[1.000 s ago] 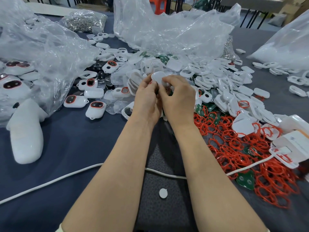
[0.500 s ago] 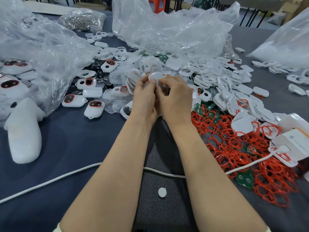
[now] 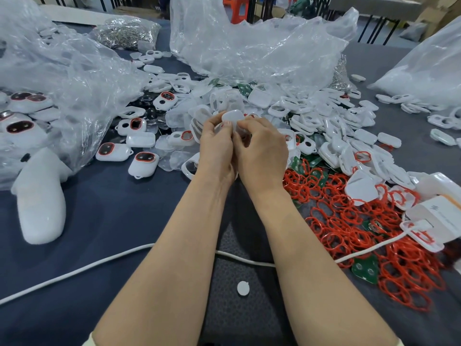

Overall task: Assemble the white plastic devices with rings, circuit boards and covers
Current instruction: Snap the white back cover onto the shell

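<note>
The left hand (image 3: 216, 151) and right hand (image 3: 262, 151) together pinch one white device (image 3: 233, 117) in curled fingers, above the heap of white shells (image 3: 311, 116) at mid-table. At left a clear bag (image 3: 64, 71) holds finished devices; a small bag (image 3: 127, 33) behind it holds metal rings. Red rings (image 3: 361, 221), green circuit boards (image 3: 364, 270) and a white cable (image 3: 74, 268) lie on the dark blue table (image 3: 99, 208). An orange stool (image 3: 238, 10) stands beyond
</note>
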